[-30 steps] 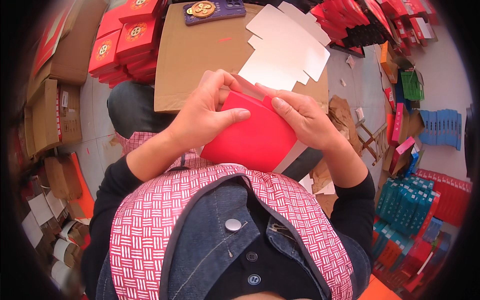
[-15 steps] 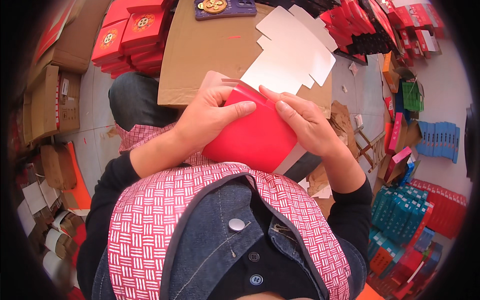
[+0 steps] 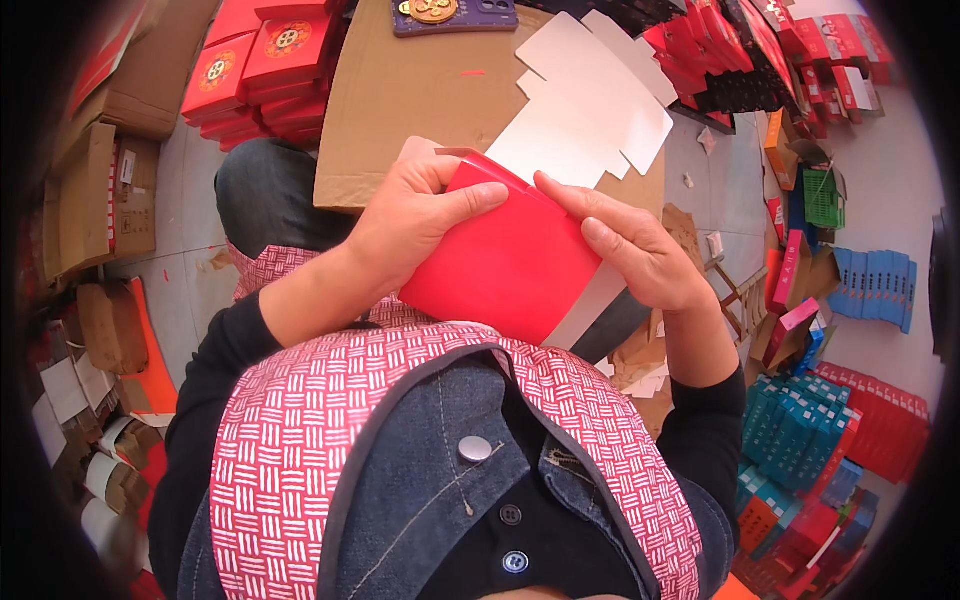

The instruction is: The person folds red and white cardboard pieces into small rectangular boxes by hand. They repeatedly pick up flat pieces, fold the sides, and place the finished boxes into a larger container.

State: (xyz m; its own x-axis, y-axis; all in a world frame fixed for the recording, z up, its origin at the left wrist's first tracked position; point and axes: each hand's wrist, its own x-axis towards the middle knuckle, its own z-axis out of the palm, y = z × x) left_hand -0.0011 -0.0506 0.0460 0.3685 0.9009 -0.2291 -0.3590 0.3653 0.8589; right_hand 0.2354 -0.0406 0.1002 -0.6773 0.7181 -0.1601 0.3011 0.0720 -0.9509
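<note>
A red folding carton (image 3: 495, 265), partly folded, rests slanted over my lap, with a pale strip along its lower right side. My left hand (image 3: 415, 215) grips its far left edge, thumb on the red face and fingers hidden behind. My right hand (image 3: 650, 250) holds the carton's far right edge. Its index finger lies along the folded rim and its thumb is bent beside it. Just beyond the hands, flat white carton blanks (image 3: 590, 100) lie on a brown cardboard surface (image 3: 400, 100).
A phone in a purple case (image 3: 455, 18) lies at the far edge of the cardboard. Red boxes (image 3: 285, 60) are stacked at far left. To the right are a green basket (image 3: 825, 195), blue boxes (image 3: 875, 285) and teal boxes (image 3: 800, 425). A brown carton (image 3: 130, 200) stands on the left.
My right hand has shifted slightly right and its thumb has moved off the red face toward the edge. My left hand has moved slightly left with the carton.
</note>
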